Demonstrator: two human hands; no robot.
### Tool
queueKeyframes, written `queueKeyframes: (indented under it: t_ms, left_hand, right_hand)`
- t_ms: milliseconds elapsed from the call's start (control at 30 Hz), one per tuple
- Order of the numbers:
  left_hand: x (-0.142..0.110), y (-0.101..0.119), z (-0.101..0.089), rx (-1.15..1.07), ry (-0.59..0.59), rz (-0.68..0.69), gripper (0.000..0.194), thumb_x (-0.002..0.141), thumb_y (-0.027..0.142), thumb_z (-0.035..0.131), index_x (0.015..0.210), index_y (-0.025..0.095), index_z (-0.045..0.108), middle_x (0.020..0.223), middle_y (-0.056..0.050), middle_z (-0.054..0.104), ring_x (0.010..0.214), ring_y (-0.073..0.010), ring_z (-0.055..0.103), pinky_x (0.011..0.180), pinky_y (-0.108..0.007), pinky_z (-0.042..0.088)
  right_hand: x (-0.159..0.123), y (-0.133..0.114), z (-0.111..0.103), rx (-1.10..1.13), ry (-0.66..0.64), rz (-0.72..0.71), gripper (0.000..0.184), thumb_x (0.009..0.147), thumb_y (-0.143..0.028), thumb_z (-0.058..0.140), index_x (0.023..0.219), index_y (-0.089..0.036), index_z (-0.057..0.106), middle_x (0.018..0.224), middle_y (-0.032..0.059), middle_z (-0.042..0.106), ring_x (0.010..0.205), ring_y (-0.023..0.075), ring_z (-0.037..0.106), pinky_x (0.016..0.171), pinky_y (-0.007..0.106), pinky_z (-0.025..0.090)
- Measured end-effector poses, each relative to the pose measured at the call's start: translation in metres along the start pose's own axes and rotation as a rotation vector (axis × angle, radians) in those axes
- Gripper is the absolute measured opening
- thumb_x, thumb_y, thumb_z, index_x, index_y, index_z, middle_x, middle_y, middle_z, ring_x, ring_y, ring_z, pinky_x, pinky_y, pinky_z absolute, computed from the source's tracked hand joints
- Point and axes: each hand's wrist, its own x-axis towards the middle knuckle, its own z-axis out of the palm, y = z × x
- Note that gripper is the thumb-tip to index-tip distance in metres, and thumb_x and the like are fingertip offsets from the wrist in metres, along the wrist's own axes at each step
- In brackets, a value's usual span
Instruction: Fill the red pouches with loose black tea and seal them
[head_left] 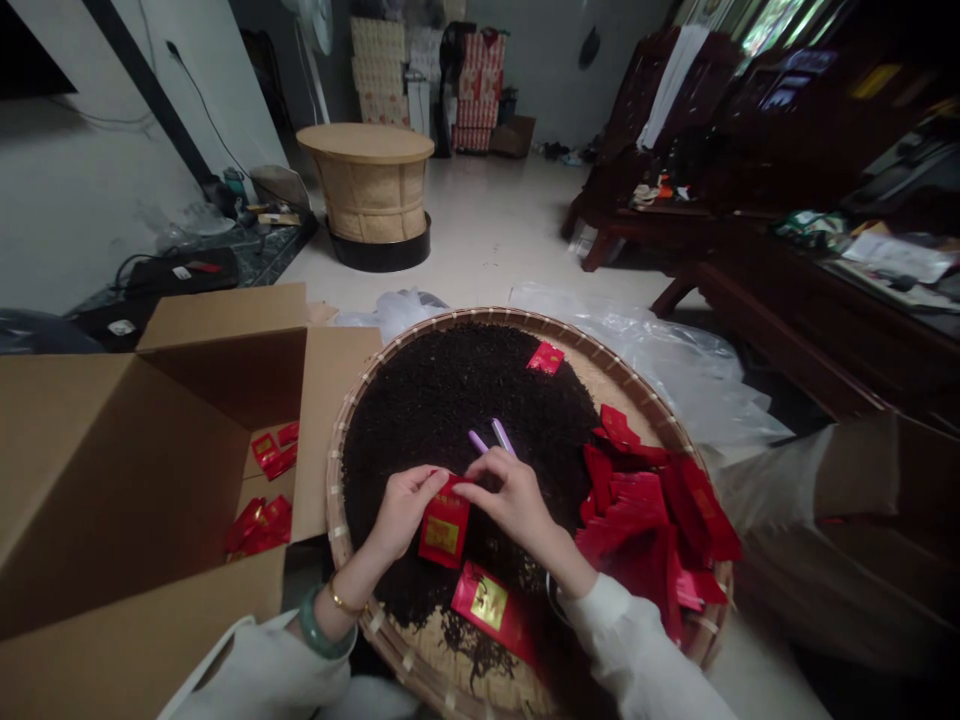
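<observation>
Both hands pinch the top edge of a red packet [442,530] with a gold label, held above a heap of dark loose tea leaves [450,390]. My left hand [409,510] has its thumb and fingers closed on the upper left corner. On the upper right corner, my right hand [514,500] grips in the same way. Two light-purple handles [502,436] of some tool stick out just beyond my right hand; the rest is hidden. Below the hands, another red packet [487,605] with a gold label lies in the round woven bamboo tray [347,450].
A pile of red packets [645,510] fills the tray's right side, and one small packet [546,357] lies at its back. Left of the tray stands an open cardboard box [150,440] with several packets inside. Plastic sheeting [660,360] covers floor behind. A round table [367,185] stands farther off.
</observation>
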Motion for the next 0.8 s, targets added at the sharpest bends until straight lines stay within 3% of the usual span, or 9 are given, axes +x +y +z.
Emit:
queueKeyframes:
  t_ms: [133, 267, 400, 633, 800]
  left_hand:
    - [-0.001, 0.001, 0.001, -0.01, -0.027, -0.021, 0.037, 0.067, 0.049, 0.069, 0.071, 0.012, 0.071, 0.062, -0.002, 0.067, 0.055, -0.0133, 0.054, 0.054, -0.023, 0.041]
    - [-0.001, 0.002, 0.001, -0.019, -0.059, -0.028, 0.041, 0.069, 0.052, 0.067, 0.073, 0.011, 0.071, 0.066, -0.004, 0.068, 0.059, -0.0154, 0.057, 0.057, -0.025, 0.043]
    - [-0.001, 0.003, -0.001, -0.034, -0.106, -0.093, 0.046, 0.07, 0.053, 0.066, 0.087, 0.012, 0.073, 0.078, -0.008, 0.072, 0.069, -0.019, 0.062, 0.062, -0.027, 0.047]
    - [-0.004, 0.009, -0.001, -0.061, -0.234, -0.23, 0.056, 0.069, 0.053, 0.068, 0.11, 0.015, 0.066, 0.092, -0.009, 0.072, 0.081, -0.0214, 0.065, 0.064, -0.027, 0.049]
    - [-0.008, 0.013, -0.001, -0.182, -0.416, -0.391, 0.059, 0.072, 0.057, 0.066, 0.11, 0.012, 0.06, 0.083, -0.012, 0.071, 0.062, -0.0201, 0.067, 0.057, -0.029, 0.05]
  right_hand:
    - [0.002, -0.006, 0.007, 0.11, 0.011, 0.038, 0.034, 0.084, -0.044, 0.058, 0.062, -0.019, 0.062, 0.062, 0.0011, 0.06, 0.061, 0.0163, 0.058, 0.058, 0.03, 0.047]
    - [0.003, -0.005, 0.002, 0.12, -0.027, 0.035, 0.031, 0.087, -0.039, 0.054, 0.066, -0.018, 0.065, 0.065, 0.0018, 0.063, 0.063, 0.0168, 0.06, 0.061, 0.03, 0.048]
    - [0.004, -0.001, 0.003, 0.116, -0.066, 0.07, 0.027, 0.086, -0.038, 0.055, 0.072, -0.019, 0.067, 0.07, 0.0022, 0.065, 0.066, 0.0174, 0.062, 0.063, 0.03, 0.048]
    - [0.005, -0.003, 0.002, 0.144, 0.045, 0.051, 0.028, 0.084, -0.038, 0.056, 0.066, -0.018, 0.065, 0.066, 0.0031, 0.063, 0.065, 0.0176, 0.06, 0.062, 0.029, 0.047]
    - [0.005, -0.001, 0.002, 0.344, 0.02, 0.224, 0.037, 0.082, -0.052, 0.053, 0.074, -0.018, 0.065, 0.06, 0.0015, 0.058, 0.052, 0.0141, 0.055, 0.048, 0.025, 0.045]
